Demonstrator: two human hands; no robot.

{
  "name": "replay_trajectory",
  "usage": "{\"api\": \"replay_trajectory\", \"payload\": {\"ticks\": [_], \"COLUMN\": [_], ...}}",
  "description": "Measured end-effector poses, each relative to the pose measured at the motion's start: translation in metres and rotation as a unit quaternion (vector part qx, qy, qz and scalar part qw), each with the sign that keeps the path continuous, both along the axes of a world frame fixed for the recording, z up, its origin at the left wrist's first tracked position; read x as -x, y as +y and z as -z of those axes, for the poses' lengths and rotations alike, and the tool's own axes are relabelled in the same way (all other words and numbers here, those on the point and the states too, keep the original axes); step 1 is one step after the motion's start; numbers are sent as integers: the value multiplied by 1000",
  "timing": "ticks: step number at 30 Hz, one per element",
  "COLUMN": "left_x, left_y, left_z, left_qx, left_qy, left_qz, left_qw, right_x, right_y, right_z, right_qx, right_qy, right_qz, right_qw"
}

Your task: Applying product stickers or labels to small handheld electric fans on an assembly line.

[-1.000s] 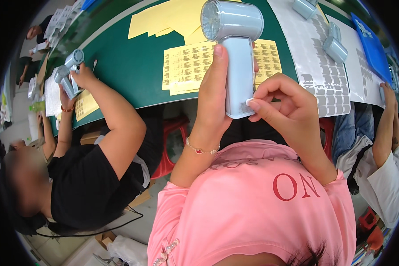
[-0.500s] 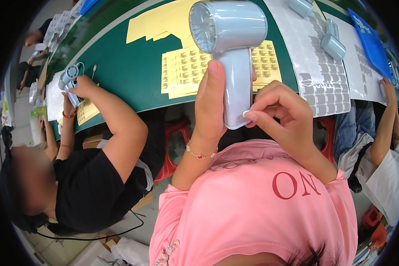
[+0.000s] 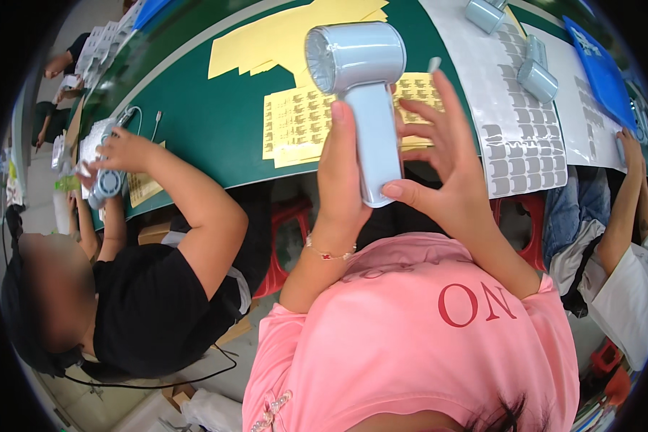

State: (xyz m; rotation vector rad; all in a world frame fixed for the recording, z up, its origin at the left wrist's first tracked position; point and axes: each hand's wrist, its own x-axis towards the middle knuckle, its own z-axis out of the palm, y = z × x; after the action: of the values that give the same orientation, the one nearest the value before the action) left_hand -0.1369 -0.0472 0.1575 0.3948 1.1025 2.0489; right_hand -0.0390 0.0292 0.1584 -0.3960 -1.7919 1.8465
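Note:
A light blue handheld fan point(image 3: 376, 140) with a round drum head stands upright before me, glossy as if wrapped in clear film. My left hand point(image 3: 340, 169) is closed around the handle, its thumb along the left side. To the right of the handle, my right hand point(image 3: 439, 151) has its fingers spread. Its thumb tip touches the handle's lower right edge, while the index finger points up. Something small and white shows at that index fingertip; I cannot tell whether it is a nail or a stuck piece. Yellow sticker sheets point(image 3: 295, 129) lie behind the fan.
The green table point(image 3: 201, 129) holds a white sheet of grey stickers point(image 3: 522, 158) and another blue fan point(image 3: 538, 78) at right, near a blue tray point(image 3: 601, 72). At left, a co-worker in black point(image 3: 158, 302) handles a fan. Another person's arm point(image 3: 626, 194) reaches in at far right.
My right hand has gone from a pinch at the handle's bottom to spread fingers, index raised. The fan has shifted slightly down and left. The co-worker's fan at left has turned and moved lower.

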Motion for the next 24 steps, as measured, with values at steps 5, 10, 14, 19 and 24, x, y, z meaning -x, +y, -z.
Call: {"api": "replay_trajectory", "payload": {"ticks": [5,10,14,19,24], "left_x": [58,149,191,196,128], "left_y": [-22,-12,0,-18,8], "left_z": [2,13,40,57,28], "left_qx": [62,509,619,689,396], "left_qy": [95,584,586,545,676], "left_qz": [-20,-291,-302,-291,-317], "left_qw": [993,562,426,379,535], "right_x": [7,38,87,132,109], "right_y": [50,205,384,380,299], "right_z": [10,-17,27,13,-41], "right_qx": [108,-436,-371,-346,-437], "right_qy": [-11,-245,-454,-566,-332], "right_qz": [74,299,351,216,277], "right_qw": [991,813,730,716,789]}}
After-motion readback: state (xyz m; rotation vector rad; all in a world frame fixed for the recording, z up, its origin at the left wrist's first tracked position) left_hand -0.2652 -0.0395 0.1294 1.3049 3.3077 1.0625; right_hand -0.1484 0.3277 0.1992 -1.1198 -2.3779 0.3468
